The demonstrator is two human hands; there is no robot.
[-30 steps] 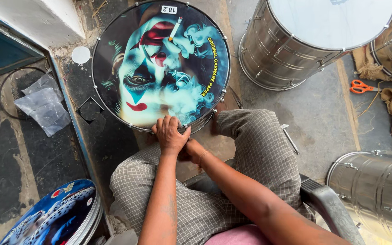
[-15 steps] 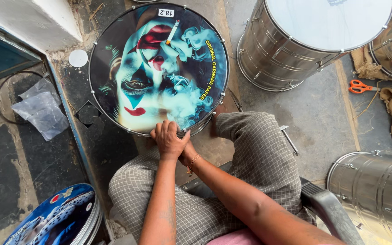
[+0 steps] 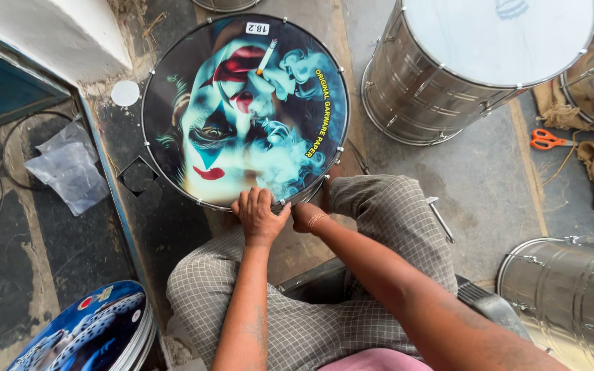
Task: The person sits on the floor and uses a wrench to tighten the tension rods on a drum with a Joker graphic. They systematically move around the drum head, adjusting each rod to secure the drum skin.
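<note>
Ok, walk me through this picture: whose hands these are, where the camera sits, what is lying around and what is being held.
This is one view from a camera worn on a seated person's head, looking down past the knees at the floor. Both bare arms belong to that person. The left hand lies flat on the near rim of a drum whose round printed skin shows a painted face. The right hand sits beside it at the same rim, mostly hidden, so whether it grips anything cannot be told. Around them stand shiny steel drum shells, with orange scissors on the floor at the right, a crumpled plastic bag at the left, and a stack of printed skins at the lower left.
</note>
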